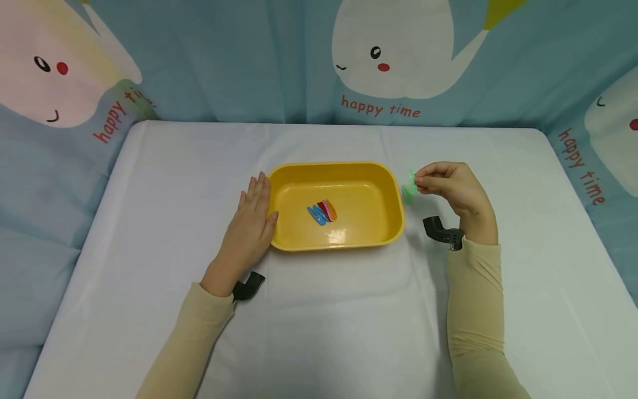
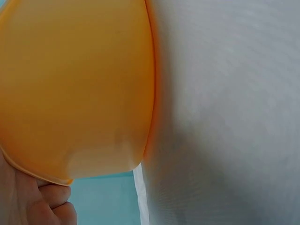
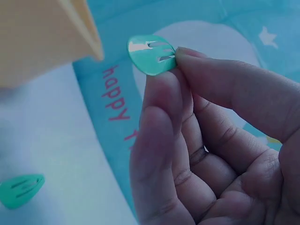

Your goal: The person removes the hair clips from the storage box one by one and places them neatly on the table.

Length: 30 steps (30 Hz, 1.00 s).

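Between the thumb and fingertips of my right hand [image 1: 453,185] is a green snap hair clip [image 3: 152,54], raised beside the right end of a yellow tray [image 1: 359,235]. A second green hair clip [image 3: 21,190] lies on the white table below it, close to the tray. My left hand [image 1: 249,227] rests against the tray's left rim, its fingers straight and its thumb on the edge. Inside the tray, several hair clips [image 1: 323,212] in blue, red, pink and orange lie side by side. The left wrist view shows the tray's outer wall [image 2: 79,89] and some fingers at the rim.
A white cloth [image 1: 329,332] covers the table. Behind and beside it hangs a blue curtain [image 1: 239,61] printed with whales. A black wrist mount [image 1: 442,231] sticks out from the right wrist, and another black mount [image 1: 249,286] from the left.
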Each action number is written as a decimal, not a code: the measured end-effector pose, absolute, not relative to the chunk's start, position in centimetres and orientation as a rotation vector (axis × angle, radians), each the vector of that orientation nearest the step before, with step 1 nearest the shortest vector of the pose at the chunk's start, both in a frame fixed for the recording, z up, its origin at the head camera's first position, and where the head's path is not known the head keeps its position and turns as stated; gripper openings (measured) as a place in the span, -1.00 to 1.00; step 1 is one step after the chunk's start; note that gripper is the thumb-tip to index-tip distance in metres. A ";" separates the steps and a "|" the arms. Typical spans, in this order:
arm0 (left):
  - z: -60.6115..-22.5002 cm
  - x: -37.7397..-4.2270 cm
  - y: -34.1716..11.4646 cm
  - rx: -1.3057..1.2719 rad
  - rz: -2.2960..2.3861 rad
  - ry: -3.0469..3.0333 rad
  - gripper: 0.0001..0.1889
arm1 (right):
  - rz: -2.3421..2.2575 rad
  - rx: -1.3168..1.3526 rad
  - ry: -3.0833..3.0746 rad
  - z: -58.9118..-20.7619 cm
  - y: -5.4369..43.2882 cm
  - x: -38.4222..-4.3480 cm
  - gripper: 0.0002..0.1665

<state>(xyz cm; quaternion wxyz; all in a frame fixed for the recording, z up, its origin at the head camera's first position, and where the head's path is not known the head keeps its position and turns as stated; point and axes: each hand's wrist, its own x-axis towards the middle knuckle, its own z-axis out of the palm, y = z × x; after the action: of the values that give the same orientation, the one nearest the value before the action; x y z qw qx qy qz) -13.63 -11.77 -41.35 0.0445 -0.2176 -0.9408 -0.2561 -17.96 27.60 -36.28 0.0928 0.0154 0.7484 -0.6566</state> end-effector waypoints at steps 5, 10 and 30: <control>-41.4 -13.6 -11.7 -0.666 -0.792 -2.872 -0.36 | -1.971 0.115 2.148 -37.1 28.2 -18.1 -0.84; -41.4 -13.4 -11.4 -0.655 -0.793 -2.898 -0.36 | -1.964 0.191 2.138 -38.3 29.1 -18.1 -0.84; -41.3 -13.6 -12.0 -0.707 -0.793 -2.874 -0.35 | -1.563 0.337 2.505 -40.5 28.6 -19.0 -0.73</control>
<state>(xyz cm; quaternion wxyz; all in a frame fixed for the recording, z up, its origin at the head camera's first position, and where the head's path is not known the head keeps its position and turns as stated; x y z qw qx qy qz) -13.56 -11.98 -41.26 0.0387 -0.2305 -0.9373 -0.2585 -19.01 28.61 -40.52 0.0849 0.1128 0.8399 -0.5241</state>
